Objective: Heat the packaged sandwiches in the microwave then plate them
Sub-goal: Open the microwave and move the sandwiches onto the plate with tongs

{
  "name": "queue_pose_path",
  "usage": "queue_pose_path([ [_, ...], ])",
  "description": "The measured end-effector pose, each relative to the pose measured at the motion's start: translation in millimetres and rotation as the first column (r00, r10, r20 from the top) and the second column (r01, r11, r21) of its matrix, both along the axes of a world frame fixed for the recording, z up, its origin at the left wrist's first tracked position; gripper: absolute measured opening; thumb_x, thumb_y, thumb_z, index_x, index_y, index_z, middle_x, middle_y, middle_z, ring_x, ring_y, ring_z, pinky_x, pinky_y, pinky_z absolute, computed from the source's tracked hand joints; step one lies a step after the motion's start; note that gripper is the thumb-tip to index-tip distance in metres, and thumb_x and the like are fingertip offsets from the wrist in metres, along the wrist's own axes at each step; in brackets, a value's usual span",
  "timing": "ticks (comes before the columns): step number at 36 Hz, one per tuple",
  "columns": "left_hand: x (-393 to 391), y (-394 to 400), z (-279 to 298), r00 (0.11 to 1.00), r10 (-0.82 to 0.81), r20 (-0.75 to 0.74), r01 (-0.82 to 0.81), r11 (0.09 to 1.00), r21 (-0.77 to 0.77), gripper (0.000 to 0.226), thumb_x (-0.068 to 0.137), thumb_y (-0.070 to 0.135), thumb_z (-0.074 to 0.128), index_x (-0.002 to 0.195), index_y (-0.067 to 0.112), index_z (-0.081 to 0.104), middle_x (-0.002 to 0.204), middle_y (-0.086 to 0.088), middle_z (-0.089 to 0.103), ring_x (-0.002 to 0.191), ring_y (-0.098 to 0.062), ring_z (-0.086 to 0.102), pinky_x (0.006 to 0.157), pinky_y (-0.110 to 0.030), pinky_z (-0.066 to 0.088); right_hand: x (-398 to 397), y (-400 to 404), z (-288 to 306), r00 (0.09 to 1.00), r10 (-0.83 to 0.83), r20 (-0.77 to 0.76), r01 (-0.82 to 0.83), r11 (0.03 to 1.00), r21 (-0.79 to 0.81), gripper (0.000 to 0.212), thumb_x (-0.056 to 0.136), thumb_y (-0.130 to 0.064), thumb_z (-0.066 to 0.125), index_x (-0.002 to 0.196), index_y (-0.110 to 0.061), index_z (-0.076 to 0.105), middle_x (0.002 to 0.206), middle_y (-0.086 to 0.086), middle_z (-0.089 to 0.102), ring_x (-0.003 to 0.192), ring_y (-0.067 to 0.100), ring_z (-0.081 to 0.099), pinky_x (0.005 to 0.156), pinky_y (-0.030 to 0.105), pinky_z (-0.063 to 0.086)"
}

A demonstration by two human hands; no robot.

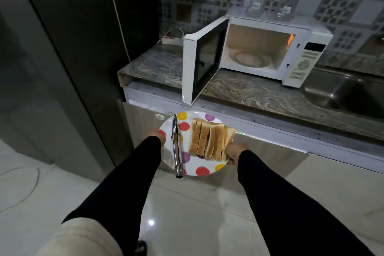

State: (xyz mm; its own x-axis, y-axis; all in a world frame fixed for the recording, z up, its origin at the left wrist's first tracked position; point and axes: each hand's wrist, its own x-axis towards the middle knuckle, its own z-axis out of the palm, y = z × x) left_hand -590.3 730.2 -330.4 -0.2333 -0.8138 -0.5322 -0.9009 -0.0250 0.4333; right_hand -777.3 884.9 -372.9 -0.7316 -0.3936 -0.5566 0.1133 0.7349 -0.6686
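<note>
You've got the plate [204, 167] w/ both hands: left hand [160, 136] grips its left rim, right hand [235, 151] grips the right rim. Sandwiches [209, 141] stand in a row on it, tongs [176, 147] just left of them. Microwave [270, 52] sits far right on the counter [239, 89], door [199, 64] wide open.

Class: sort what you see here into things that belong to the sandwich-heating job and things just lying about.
Job: sandwiches, spotted plate, tongs, open microwave, left hand, right hand.

Lying about: power strip, sink, two clear containers behind the microwave.
</note>
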Motion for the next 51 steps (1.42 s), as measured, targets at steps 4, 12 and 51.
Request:
queue_pose_path([
  [4,32,-32,4,0.999,0.045,0.019,-0.044,0.998,-0.051,0.048,0.103,0.03,0.033,0.136,-0.001,0.047,0.139,-0.018,0.05,0.129,-0.03,0.048,0.106,-0.032,0.038,29,-35,6,1.0,0.026,0.014,-0.026,1.0,0.009,0.022,0.088,-0.01,0.052,0.091,0.003,0.069,0.093,0.019,0.073,0.086,0.031,0.072,0.082,0.044,0.059],
  [12,89,-117,17,0.997,0.077,-0.033,-0.08,0.992,-0.102,0.051,0.1,0.039,0.039,0.127,-0.002,0.055,0.124,-0.017,0.061,0.112,-0.029,0.062,0.092,-0.031,0.05,90,-113,26,0.996,-0.005,0.084,0.01,0.999,-0.051,0.016,0.092,-0.008,0.05,0.095,-0.004,0.065,0.099,0.014,0.068,0.093,0.029,0.069,0.079,0.041,0.059],
  [51,-58,-449,52,0.996,-0.09,0.002,0.086,0.946,-0.312,0.041,0.099,0.028,0.041,0.128,0.004,0.057,0.126,-0.015,0.061,0.117,-0.03,0.058,0.096,-0.033,0.046,-47,-430,63,0.997,-0.009,-0.078,-0.005,0.983,-0.181,0.04,0.092,-0.003,0.05,0.132,0.0,0.052,0.132,0.018,0.056,0.091,0.017,0.051,0.088,0.033,0.053],
])
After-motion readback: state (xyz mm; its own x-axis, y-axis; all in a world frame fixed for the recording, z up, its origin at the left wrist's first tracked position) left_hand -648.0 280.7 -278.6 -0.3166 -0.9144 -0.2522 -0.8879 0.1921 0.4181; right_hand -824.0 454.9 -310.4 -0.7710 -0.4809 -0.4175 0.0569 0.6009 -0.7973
